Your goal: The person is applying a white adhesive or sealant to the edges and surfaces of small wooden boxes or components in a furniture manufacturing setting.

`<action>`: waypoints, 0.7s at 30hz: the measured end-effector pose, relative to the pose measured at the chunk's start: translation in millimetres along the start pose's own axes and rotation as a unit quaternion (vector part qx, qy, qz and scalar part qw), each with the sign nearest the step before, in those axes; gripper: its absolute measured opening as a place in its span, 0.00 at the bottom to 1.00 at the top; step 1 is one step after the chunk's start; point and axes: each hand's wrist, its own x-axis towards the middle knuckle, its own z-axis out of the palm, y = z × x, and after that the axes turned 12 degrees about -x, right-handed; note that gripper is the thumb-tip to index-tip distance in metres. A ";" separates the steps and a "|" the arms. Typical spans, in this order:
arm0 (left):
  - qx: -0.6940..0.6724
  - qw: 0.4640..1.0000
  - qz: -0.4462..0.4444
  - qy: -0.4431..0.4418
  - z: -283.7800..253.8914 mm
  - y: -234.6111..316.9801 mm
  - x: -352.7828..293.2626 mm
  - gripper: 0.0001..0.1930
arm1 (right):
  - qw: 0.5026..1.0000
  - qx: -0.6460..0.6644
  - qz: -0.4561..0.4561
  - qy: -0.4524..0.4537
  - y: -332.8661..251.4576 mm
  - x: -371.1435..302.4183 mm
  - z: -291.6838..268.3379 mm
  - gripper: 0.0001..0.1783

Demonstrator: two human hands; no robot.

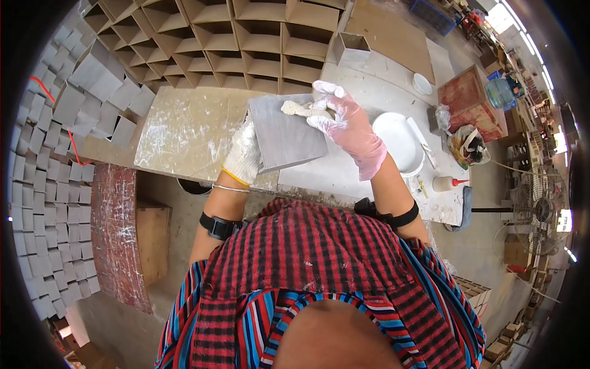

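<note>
A grey box (284,138) with a smooth, streaky face is held up over the work table in front of me. My left hand (244,149), in a white knitted glove with a yellow cuff, grips it along its left side; the fingertips are hidden behind it. In a thin pinkish glove smeared with white, my right hand (345,120) is closed on a small cream-coloured wad (294,109), which looks like a sponge or rag. That wad touches the box's face near its upper right corner.
A white basin (398,142) with a pale stick on its rim stands right, near a squeeze bottle (444,184) with a red tip. Cardboard compartments (212,35) rise behind the table (184,132). Another grey box (353,50) sits far right; stacked grey boxes (58,215) fill the left.
</note>
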 end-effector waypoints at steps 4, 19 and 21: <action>0.045 0.998 0.025 0.037 11.9 0.1 -4.6 0.23 | 0.997 0.017 0.076 0.004 7.9 7.2 -3.8 0.12; -0.037 0.998 -0.026 -0.038 -14.5 -1.3 3.6 0.21 | 0.955 -0.066 -0.285 -0.052 -26.9 -5.6 -14.0 0.14; -0.049 0.997 -0.031 -0.051 -11.6 -0.4 -0.3 0.21 | 0.954 -0.062 -0.273 -0.103 -23.1 -11.2 -12.5 0.13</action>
